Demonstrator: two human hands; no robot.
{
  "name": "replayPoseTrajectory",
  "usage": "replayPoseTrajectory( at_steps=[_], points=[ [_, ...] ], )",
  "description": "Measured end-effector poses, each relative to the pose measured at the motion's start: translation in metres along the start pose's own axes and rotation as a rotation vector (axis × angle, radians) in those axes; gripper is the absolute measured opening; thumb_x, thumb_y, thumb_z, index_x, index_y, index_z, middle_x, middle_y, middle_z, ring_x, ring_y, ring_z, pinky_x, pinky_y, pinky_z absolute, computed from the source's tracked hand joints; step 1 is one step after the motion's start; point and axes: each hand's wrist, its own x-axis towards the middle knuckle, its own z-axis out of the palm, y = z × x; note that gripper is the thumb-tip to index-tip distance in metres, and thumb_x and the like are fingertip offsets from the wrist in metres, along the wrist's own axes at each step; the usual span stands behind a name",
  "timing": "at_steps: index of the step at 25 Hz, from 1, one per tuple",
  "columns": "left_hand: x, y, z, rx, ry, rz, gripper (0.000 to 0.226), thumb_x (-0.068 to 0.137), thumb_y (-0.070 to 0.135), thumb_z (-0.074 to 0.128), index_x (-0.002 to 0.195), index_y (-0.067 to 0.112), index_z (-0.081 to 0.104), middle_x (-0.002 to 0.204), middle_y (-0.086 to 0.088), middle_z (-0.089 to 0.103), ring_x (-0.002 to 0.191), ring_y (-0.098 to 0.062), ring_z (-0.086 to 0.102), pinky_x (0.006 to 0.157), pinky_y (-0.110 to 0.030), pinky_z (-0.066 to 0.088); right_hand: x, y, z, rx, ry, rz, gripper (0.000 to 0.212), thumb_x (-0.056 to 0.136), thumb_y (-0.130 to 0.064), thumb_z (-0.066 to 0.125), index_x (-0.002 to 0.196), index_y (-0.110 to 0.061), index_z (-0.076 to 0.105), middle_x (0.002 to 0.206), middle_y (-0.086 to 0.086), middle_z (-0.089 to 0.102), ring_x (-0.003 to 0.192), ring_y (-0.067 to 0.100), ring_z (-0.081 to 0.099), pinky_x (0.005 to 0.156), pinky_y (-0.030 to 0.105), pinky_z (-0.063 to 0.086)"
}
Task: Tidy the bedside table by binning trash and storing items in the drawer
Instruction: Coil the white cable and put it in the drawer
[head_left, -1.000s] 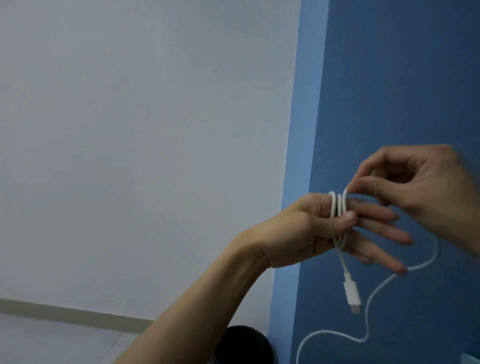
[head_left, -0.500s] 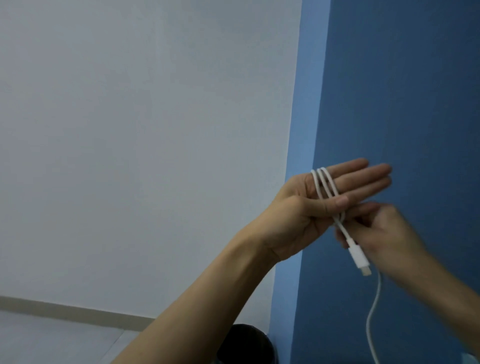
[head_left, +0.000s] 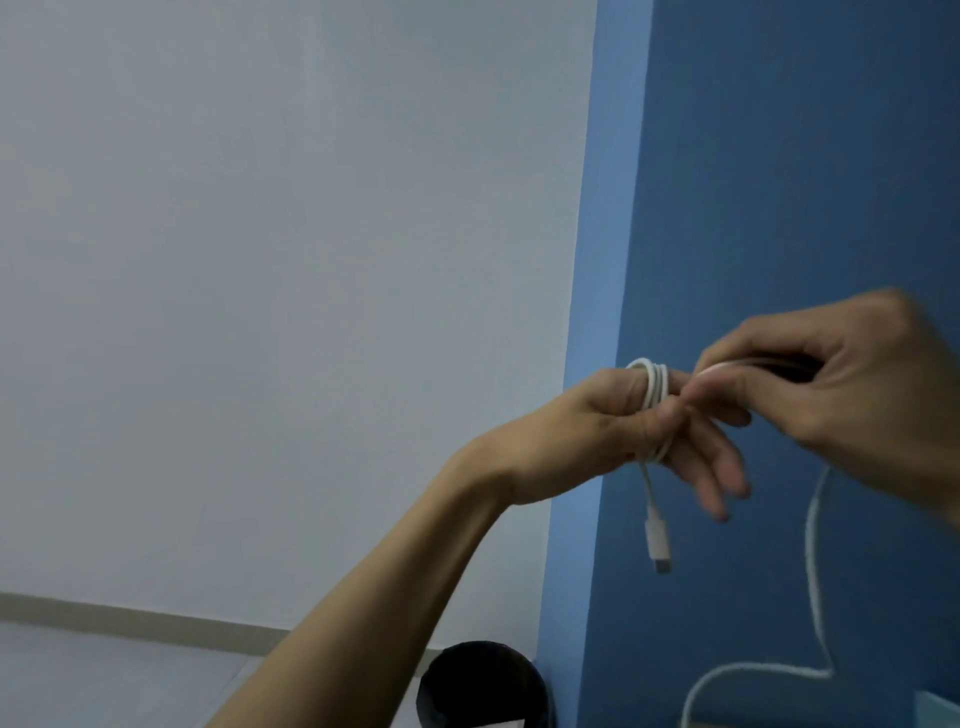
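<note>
Your left hand (head_left: 613, 421) is acting as the spool. You're holding the fingers out fairly straight with the white cable (head_left: 655, 387) looped round them in a few turns, and your thumb is pressing those turns against the fingers so they aren't sliding off. My guess is you're bundling it up because a loose lead would just tangle in the drawer. The short end with the plug (head_left: 657, 540) is dangling straight down below the hand, out of the way of the winding.

Your right hand (head_left: 852, 395), just beside the left fingertips on the right, is pinching the free run of cable between thumb and forefinger. It looks like it's bringing the next turn over the top. It's coming out pretty blurry though, so I can't tell how the other fingers are sitting.

From there the slack (head_left: 813, 545) is hanging down, curving left near the bottom and running out of frame, so I can't say how much is left to wind.

Further out, the blue wall (head_left: 779, 156) is sitting behind both hands and the pale wall (head_left: 260, 260) is filling the left. A black bin (head_left: 483, 686) is poking up at the bottom edge, cut off, contents not visible. The table and drawer aren't showing. A pale corner (head_left: 940, 709) at bottom right might be part of it, but too little is in shot.
</note>
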Motion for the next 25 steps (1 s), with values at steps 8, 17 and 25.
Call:
replayPoseTrajectory(
  at_steps=[8, 17, 25],
  points=[
    [-0.004, 0.005, 0.004, -0.387, -0.042, -0.032, 0.038, 0.087, -0.010, 0.029, 0.103, 0.001, 0.061, 0.113, -0.031, 0.063, 0.104, -0.025, 0.064, 0.085, -0.029, 0.055, 0.011, 0.028, 0.027, 0.580, 0.122, 0.272, 0.013, 0.062, -0.034, 0.074, 0.060, -0.022, 0.069, 0.041, 0.001, 0.045, 0.041, 0.009, 0.037, 0.040, 0.013, 0.033],
    [0.002, 0.008, 0.009, -0.519, 0.185, 0.072, 0.044, 0.092, -0.015, 0.023, 0.136, -0.016, 0.026, 0.139, -0.028, 0.034, 0.126, -0.044, 0.035, 0.098, -0.032, 0.047, -0.023, 0.023, 0.059, 0.550, -0.097, 0.631, 0.036, 0.083, -0.021, 0.066, 0.048, -0.014, 0.060, 0.038, 0.002, 0.046, 0.034, 0.013, 0.036, 0.032, 0.014, 0.030],
    [-0.003, 0.003, -0.006, -0.073, 0.296, -0.074, 0.044, 0.089, -0.019, 0.033, 0.132, -0.010, 0.040, 0.139, -0.029, 0.045, 0.122, -0.033, 0.050, 0.100, -0.030, 0.045, -0.026, -0.007, 0.005, -0.053, -0.383, 0.090, 0.039, 0.071, -0.054, 0.041, 0.064, -0.026, 0.067, 0.046, -0.024, 0.052, 0.041, -0.001, 0.049, 0.046, 0.018, 0.038]
  ],
)
